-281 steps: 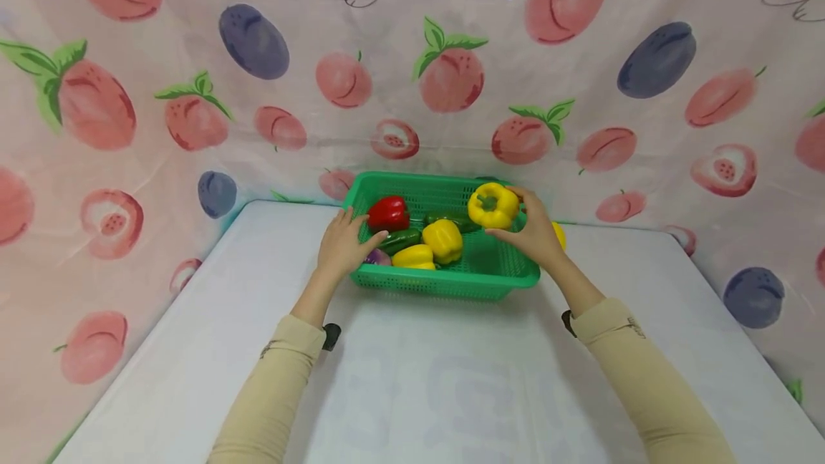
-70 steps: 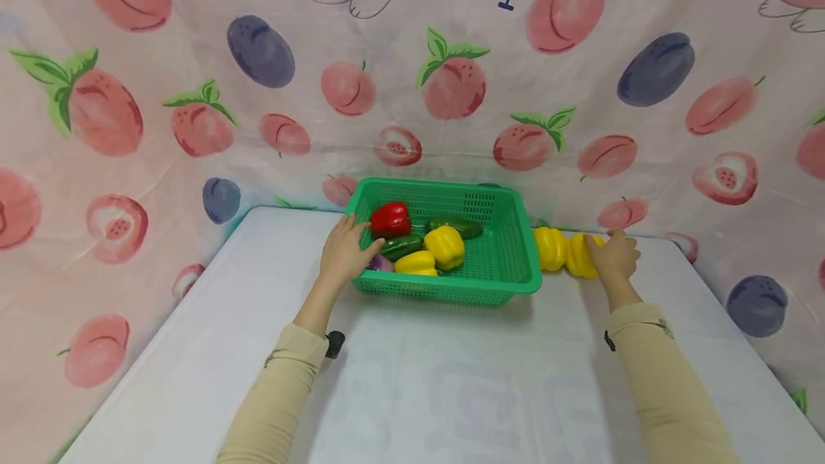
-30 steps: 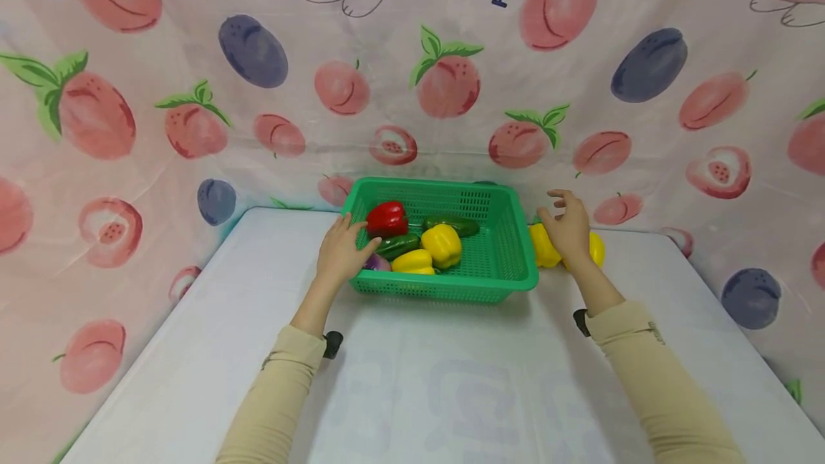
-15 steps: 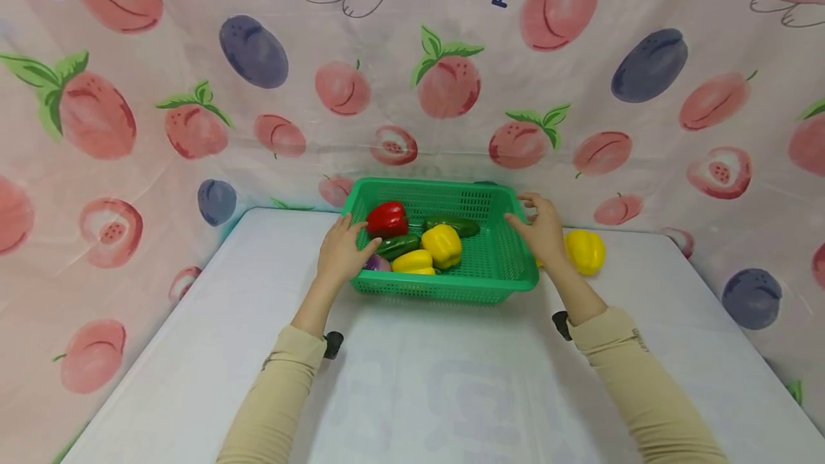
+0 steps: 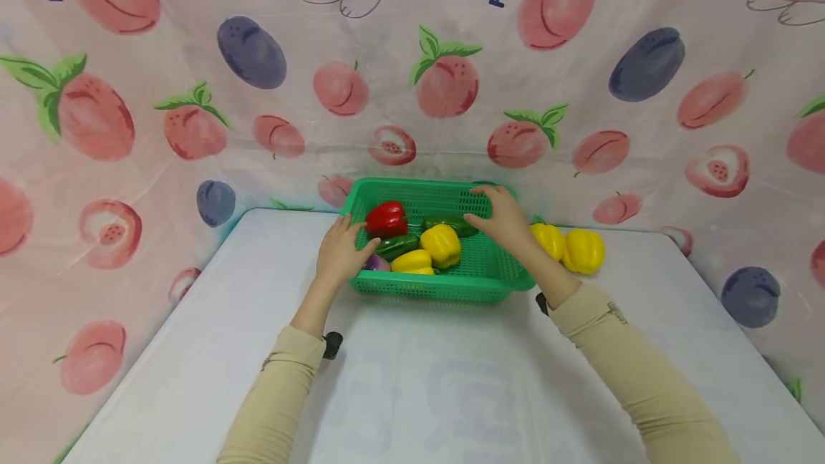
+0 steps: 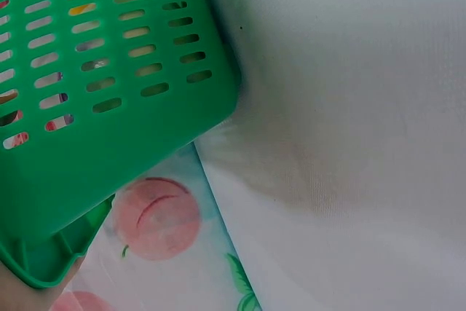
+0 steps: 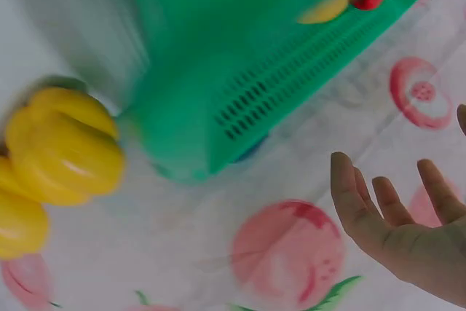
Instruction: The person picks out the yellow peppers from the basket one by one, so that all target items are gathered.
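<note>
My left hand (image 5: 339, 250) holds the left rim of a green plastic basket (image 5: 445, 285), fingertips at the edge and thumb reaching inward. Above the basket's right half, my right hand (image 5: 505, 219) hovers with fingers spread, holding nothing. Under its thumb lies a dark green cucumber (image 5: 445, 223). A yellow bell pepper (image 5: 441, 246) stands mid-basket, and a second yellow pepper (image 5: 413, 262) lies by the front wall. Toward the left are a red bell pepper (image 5: 387, 219), another cucumber (image 5: 398, 245) and a purple vegetable (image 5: 377, 263), partly hidden by the front rim.
Two yellow bell peppers, a nearer one (image 5: 548, 240) and an outer one (image 5: 584, 251), sit side by side on the white tablecloth (image 5: 412, 378) right of the basket. A fruit-print cloth (image 5: 290, 106) hangs directly behind.
My right hand has set down a second yellow pepper outside the basket on the right, then moved back left over the basket. My left hand has stayed at the left rim.
</note>
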`<state>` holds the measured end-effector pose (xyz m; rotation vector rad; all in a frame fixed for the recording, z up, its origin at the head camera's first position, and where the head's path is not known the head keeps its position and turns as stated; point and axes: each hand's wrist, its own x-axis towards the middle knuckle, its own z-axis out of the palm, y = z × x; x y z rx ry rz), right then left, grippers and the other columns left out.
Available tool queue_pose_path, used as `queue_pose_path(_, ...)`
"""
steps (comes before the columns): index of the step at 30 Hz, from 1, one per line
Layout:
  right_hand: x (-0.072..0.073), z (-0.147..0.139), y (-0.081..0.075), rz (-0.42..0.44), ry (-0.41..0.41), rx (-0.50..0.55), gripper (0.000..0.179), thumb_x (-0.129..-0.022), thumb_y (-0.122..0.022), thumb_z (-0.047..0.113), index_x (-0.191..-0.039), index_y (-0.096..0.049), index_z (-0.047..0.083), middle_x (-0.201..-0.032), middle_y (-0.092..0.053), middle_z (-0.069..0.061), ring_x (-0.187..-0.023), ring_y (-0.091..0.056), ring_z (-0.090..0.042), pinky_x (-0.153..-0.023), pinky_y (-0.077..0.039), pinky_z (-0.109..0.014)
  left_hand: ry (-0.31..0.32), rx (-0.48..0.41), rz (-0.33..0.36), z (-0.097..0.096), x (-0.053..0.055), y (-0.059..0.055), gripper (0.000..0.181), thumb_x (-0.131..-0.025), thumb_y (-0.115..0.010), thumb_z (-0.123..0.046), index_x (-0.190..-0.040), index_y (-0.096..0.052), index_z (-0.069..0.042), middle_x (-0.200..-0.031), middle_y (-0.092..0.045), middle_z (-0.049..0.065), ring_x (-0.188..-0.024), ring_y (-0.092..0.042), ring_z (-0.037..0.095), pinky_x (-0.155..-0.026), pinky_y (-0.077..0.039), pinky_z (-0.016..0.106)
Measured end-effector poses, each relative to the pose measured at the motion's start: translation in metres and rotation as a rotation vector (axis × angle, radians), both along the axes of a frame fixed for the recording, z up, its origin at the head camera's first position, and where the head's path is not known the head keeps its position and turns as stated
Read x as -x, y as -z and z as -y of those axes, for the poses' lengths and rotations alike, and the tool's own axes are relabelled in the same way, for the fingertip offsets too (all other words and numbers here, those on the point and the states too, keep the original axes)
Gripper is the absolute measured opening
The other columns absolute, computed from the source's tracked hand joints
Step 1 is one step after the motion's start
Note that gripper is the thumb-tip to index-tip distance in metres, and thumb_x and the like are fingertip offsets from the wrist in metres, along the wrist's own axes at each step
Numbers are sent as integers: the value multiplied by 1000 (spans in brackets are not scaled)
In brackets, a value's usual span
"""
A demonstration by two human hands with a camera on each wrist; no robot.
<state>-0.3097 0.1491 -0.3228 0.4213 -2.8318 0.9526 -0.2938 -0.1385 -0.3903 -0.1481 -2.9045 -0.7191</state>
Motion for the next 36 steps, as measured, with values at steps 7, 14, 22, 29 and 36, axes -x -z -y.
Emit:
queue_pose_path(7,10,24,-14,59,-79,-141,54,-90,-64,27,-136,-46,8,-142,-38,-23,-122,-45,-42,-99,-43,-55,3,-7,-6,1,1,3,60,-93,-50,-46,-137,-48,-5,-152,-27,24,-143,-19,40,-117,-18,53)
queue_pose_path(14,23,37,-14,96,-159,-291,59,-89,-65,32,-137,-46,5,-146,-35,-26,-127,-41,-46,-101,-41,-57,5,-5,-3,1,-1,5,60,-93,-50,-46,-137,-48,-5,-151,-27,24,-143,-20,40,-117,-19,52)
queue_pose_path(22,42,47,-18,144,-232,-348,60,-88,-66,30,-139,-44,6,-146,-34,-26,-131,-38,-44,-106,-35,-57,-1,-4,-8,2,0,2,60,-93,-51,-46,-137,-47,-5,-151,-28,24,-143,-20,38,-118,-18,50)
queue_pose_path(29,71,54,-1,286,-377,-493,58,-90,-63,31,-139,-44,6,-146,-37,-22,-133,-37,-39,-108,-35,-53,9,-44,-49,0,1,5,63,-93,-49,-51,-135,-50,-4,-149,-31,26,-142,-22,40,-117,-19,52)
queue_pose_path(36,126,51,47,228,-534,-447,60,-83,-68,45,-131,-52,12,-143,-43,-14,-131,-41,-34,-103,-41,-50,-8,-27,-35,0,-3,3,59,-93,-53,-44,-136,-49,-4,-151,-29,23,-143,-20,38,-118,-18,50)
